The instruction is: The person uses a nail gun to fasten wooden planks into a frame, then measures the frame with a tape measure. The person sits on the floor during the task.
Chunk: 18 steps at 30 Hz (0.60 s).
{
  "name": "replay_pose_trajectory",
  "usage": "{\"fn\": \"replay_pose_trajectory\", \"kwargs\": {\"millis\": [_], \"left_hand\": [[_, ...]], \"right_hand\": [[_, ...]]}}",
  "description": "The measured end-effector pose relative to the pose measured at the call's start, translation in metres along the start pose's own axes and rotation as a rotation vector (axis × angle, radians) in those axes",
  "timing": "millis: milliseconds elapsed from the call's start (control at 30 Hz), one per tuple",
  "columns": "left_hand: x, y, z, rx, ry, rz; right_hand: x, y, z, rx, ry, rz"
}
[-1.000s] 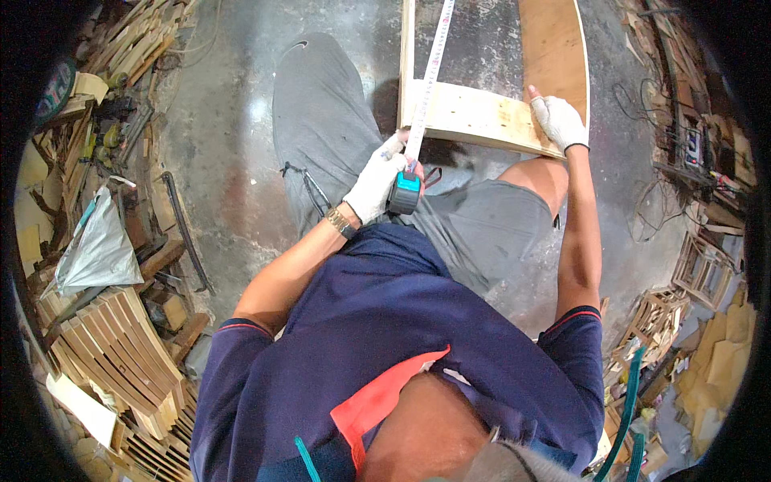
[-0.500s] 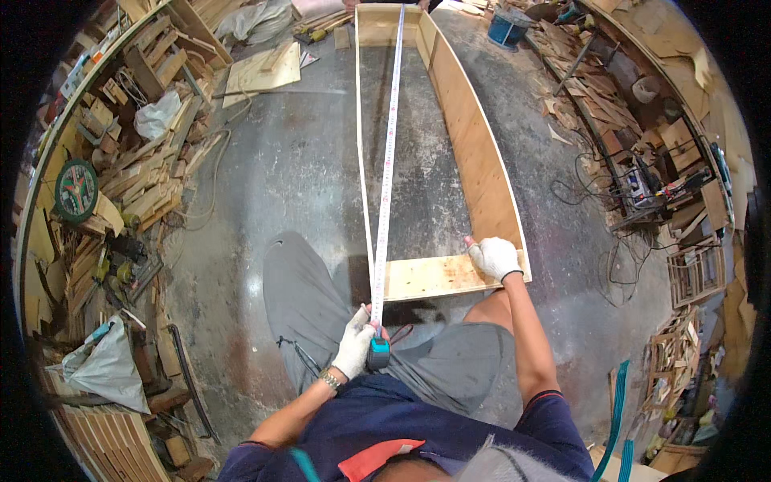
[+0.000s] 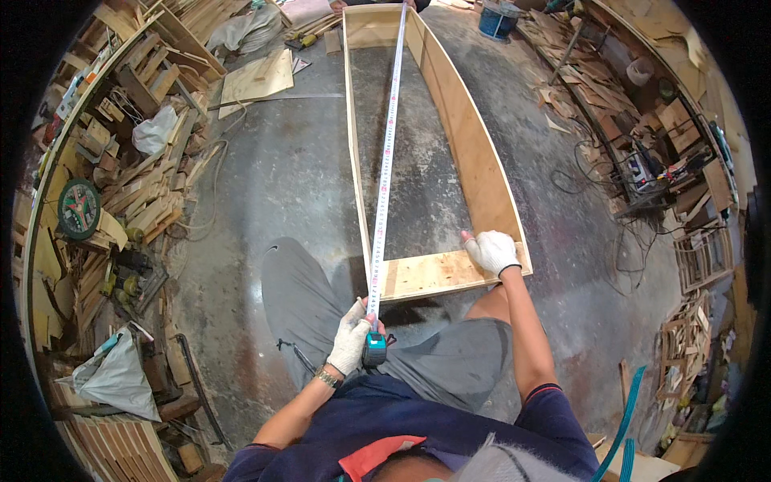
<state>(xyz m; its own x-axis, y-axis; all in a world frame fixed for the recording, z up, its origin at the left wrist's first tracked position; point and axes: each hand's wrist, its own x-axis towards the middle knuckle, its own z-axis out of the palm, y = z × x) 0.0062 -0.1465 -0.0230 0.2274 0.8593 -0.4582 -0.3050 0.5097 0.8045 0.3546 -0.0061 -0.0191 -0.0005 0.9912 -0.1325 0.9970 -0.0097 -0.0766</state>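
A long rectangular plywood frame stretches away from me across the floor. My left hand, in a white work glove, is closed at the near left corner, where the blade comes out of a teal and black tape measure. The drawn-out white blade slants over the frame to its far right corner. My right hand, gloved too, grips the top edge of the near board close to the right corner, thumb pointing inward. At the far end, another person's hand shows beside the frame.
Wood offcuts are heaped along the left, with a plywood sheet lying on the concrete floor. A blue bucket stands at the far right. Cables trail near more scrap wood on the right.
The view has tilted slightly, so the frame's far end sits a little farther left. My left hand and the tape measure have shifted slightly; my right hand keeps its grip on the board.
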Motion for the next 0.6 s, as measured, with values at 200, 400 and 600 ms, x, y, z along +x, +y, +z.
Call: {"fn": "replay_pose_trajectory", "kwargs": {"millis": [200, 400, 600], "left_hand": [[0.006, -0.008, -0.008, -0.029, -0.012, -0.006], [0.011, -0.01, -0.01, -0.028, -0.011, -0.016], [0.013, -0.011, -0.01, -0.057, -0.017, -0.023]], "right_hand": [[0.0, 0.002, 0.0, -0.003, 0.016, 0.001], [0.002, 0.003, 0.0, -0.006, 0.016, -0.016], [0.002, 0.002, -0.002, -0.005, -0.015, -0.017]]}}
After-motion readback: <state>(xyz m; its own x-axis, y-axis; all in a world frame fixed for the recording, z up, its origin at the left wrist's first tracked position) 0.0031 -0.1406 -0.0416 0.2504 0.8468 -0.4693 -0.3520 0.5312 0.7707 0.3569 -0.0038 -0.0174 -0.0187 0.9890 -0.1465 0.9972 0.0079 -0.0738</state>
